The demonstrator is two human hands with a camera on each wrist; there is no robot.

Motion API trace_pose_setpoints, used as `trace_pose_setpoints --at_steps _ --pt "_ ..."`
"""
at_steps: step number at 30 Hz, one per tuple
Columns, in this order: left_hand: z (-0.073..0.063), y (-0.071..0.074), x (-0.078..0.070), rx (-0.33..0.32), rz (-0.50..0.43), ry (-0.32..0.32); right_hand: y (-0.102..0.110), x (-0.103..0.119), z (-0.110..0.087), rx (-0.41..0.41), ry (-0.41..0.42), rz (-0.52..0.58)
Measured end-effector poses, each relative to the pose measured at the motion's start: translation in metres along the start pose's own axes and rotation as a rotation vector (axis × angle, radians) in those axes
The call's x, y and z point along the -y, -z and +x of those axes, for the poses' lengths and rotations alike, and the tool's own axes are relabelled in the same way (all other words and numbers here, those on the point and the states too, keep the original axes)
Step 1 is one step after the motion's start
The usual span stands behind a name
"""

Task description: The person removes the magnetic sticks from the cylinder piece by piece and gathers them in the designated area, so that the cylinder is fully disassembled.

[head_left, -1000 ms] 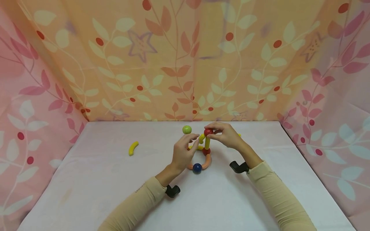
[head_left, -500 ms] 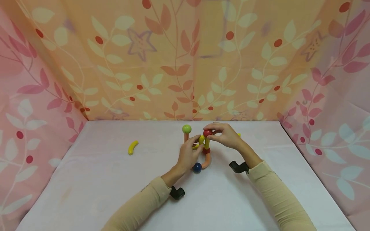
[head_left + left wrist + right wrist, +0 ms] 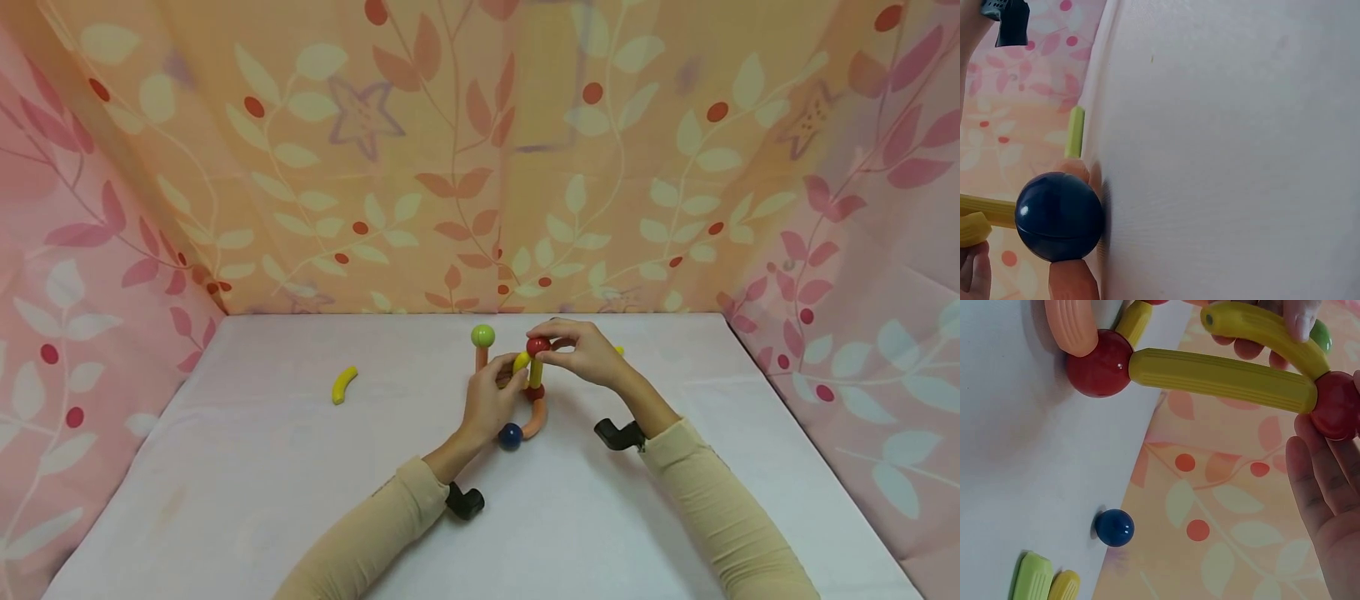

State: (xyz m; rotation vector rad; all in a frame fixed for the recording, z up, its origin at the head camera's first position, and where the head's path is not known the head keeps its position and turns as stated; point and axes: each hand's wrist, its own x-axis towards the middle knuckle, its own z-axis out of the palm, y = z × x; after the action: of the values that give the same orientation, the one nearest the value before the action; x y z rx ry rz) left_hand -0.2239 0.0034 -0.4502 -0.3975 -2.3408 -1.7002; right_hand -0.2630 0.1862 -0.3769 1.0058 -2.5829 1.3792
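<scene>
At the top of a standing yellow straight rod [image 3: 1222, 381], a red ball [image 3: 537, 347] is held between the fingers and thumb of my right hand [image 3: 588, 354]. A curved yellow rod [image 3: 1257, 328] reaches from that ball, and my left hand [image 3: 489, 400] pinches it, thumb on one side and fingers on the other. The straight rod's lower end meets another red ball [image 3: 1100, 364]. From there a curved orange rod [image 3: 537, 418] runs to a blue ball [image 3: 1060, 215] resting on the table. My left hand hides part of the structure in the head view.
A green ball [image 3: 483, 336] tops an orange rod behind my left hand. One loose curved yellow rod [image 3: 344, 385] lies to the left. Beyond my right hand are a loose blue ball [image 3: 1114, 527], a green rod [image 3: 1033, 578] and a yellow piece [image 3: 1064, 586].
My left hand has moved right and closed its fingers on the curved yellow rod beside the red ball. My right hand has stayed on the ball, almost still.
</scene>
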Motion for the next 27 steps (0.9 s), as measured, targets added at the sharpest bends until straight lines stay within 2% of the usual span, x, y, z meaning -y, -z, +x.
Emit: trace_pose_setpoints --at_steps 4,7,20,27 --pt "-0.001 0.0 0.002 -0.024 -0.01 -0.033 0.0 0.001 0.0 -0.004 -0.006 0.002" --pt "-0.002 0.0 0.002 -0.031 -0.018 -0.033 0.0 0.002 0.0 -0.009 -0.007 0.003" --pt "-0.006 0.002 -0.01 -0.031 -0.007 0.018 0.0 0.002 0.0 -0.015 -0.011 -0.017" --pt "-0.007 0.003 -0.015 -0.025 -0.017 0.08 0.0 0.002 0.001 -0.003 -0.014 -0.016"
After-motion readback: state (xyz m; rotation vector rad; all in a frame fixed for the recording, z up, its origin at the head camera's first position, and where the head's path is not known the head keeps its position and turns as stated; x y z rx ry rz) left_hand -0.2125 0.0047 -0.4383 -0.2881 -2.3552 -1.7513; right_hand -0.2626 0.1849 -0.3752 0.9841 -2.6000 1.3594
